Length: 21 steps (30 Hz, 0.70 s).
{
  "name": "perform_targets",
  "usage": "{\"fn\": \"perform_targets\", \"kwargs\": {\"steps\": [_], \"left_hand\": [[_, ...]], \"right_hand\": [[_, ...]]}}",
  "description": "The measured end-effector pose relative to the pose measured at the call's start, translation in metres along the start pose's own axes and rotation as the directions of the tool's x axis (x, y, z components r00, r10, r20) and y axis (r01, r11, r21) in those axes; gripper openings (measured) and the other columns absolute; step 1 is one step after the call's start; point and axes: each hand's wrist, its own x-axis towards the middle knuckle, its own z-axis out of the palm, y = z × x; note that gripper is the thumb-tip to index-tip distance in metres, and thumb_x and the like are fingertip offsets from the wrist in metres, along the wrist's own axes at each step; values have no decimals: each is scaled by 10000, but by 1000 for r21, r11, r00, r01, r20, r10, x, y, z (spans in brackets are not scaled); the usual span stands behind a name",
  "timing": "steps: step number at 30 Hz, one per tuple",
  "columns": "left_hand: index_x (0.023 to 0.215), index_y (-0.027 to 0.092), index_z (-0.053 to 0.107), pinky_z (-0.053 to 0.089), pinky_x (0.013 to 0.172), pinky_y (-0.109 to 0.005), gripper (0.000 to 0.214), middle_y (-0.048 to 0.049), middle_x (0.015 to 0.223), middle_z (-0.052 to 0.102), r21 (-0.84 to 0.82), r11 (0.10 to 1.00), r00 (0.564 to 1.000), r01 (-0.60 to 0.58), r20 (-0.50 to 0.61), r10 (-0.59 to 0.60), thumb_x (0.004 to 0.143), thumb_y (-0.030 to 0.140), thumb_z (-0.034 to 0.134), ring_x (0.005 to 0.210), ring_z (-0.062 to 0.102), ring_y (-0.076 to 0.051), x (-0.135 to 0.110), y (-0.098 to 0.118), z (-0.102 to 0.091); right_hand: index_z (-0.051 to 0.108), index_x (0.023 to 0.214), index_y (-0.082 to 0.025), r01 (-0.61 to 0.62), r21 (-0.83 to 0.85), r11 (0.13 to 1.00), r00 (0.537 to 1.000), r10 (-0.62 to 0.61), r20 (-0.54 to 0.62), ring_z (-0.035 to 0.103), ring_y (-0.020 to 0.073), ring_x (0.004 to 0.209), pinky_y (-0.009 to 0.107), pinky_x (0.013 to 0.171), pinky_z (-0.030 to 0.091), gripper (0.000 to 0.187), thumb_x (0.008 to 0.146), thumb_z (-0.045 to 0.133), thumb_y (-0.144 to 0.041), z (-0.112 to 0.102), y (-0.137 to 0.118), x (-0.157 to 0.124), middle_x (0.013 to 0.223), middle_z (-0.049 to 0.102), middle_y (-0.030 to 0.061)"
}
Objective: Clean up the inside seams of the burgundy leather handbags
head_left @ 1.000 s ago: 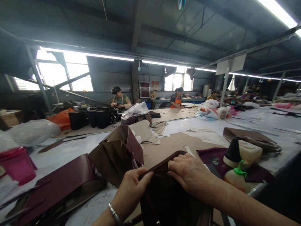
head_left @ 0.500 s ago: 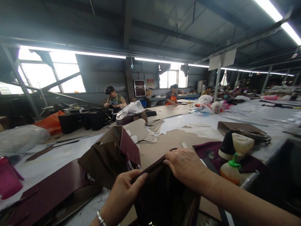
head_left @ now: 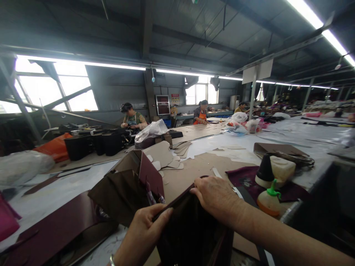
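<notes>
Between my hands is a dark maroon bag [head_left: 191,229] with a dark brown lining, its top edge stretched between them. My left hand [head_left: 145,229] pinches the near-left part of that edge, thumb on the inner side. Farther along, my right hand [head_left: 215,195] is closed over the edge near its far corner. The lower part of the bag runs out of the frame. Just beyond my left hand stands another maroon bag [head_left: 152,171] with brown lining hanging out. A flat maroon bag piece [head_left: 61,225] lies at the left.
To the right, a glue bottle with a green nozzle [head_left: 269,201], a black cone [head_left: 264,170] and a cream container [head_left: 283,170] stand by purple cloth [head_left: 241,175]. Beige cut pieces [head_left: 159,151] lie on the table. Black bags [head_left: 111,142] stand farther left. Co-workers [head_left: 133,118] sit beyond.
The view has turned slightly, so the surroundings sit a little farther left. Both hands keep their grip on the bag's edge, with hardly any other movement.
</notes>
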Motion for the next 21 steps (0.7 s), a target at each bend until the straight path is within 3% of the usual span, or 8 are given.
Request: {"fn": "perform_targets", "kwargs": {"steps": [4, 9, 12, 16, 21], "left_hand": [[762, 93, 623, 348, 509, -187, 419, -27, 655, 547, 3, 1000, 1000, -26, 1, 26, 739, 475, 451, 599, 447, -125, -1, 0, 1], [737, 93, 628, 357, 502, -186, 411, -29, 643, 555, 22, 999, 999, -42, -7, 42, 740, 466, 455, 594, 460, -129, -5, 1, 3], [730, 90, 625, 355, 488, -183, 419, -26, 618, 557, 43, 998, 999, -38, 1, 38, 745, 469, 447, 574, 463, -126, -10, 1, 6], [778, 97, 631, 396, 527, -197, 409, -35, 669, 597, 70, 997, 999, -26, 30, 24, 751, 460, 445, 629, 512, -158, -18, 5, 7], [968, 133, 599, 419, 615, -209, 372, -33, 791, 621, 71, 995, 972, -72, 230, 54, 768, 406, 447, 725, 541, -168, -7, 26, -1]], "right_hand": [[553, 892, -142, -67, 43, 997, 998, 68, -10, 619, 232, 661, 289, 559, 432, 186, 787, 472, -273, 0, 1, -1, 699, 650, 90], [471, 1105, -177, 7, 158, 987, 999, 1, -53, 606, 218, 788, 290, 661, 428, 333, 776, 487, -229, 3, 5, -5, 835, 652, 88], [584, 946, -230, 42, 198, 979, 999, -48, 24, 597, 194, 810, 272, 690, 414, 202, 790, 457, -238, -1, 6, -7, 837, 657, 58], [628, 804, -219, 51, 192, 980, 996, -65, 66, 598, 184, 761, 256, 659, 407, 172, 778, 460, -243, -7, 7, -10, 768, 661, 49], [632, 796, -212, 58, 187, 981, 996, -70, 58, 596, 191, 755, 261, 642, 401, 184, 770, 451, -235, -9, 9, -11, 755, 661, 58]]}}
